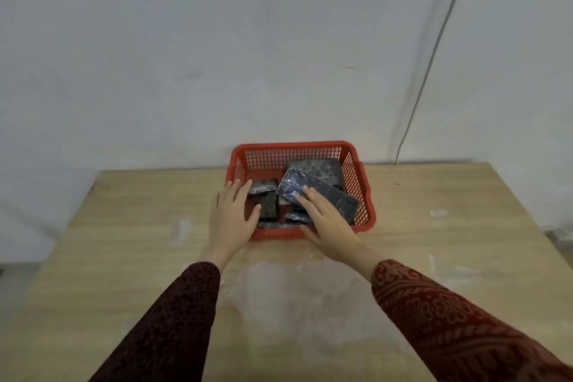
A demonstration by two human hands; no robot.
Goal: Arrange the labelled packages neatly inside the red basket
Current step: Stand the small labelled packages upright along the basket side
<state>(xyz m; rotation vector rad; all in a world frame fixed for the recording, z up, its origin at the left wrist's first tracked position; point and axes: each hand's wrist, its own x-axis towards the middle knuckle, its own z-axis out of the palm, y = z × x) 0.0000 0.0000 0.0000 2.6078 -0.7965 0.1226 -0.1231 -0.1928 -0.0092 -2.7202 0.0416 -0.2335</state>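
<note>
Wooden table; red basket; right hand fingers flat on long package; left hand spread open, empty.

Red lattice basket; dark glossy packages; pale wood-grain table; dark red patterned sleeves; grey-white wall.

We can read no text anywhere. The dark wrapped packages in the red basket show only blurred, shiny patterning; any labels on them are too small and smeared for us to make out.
</note>
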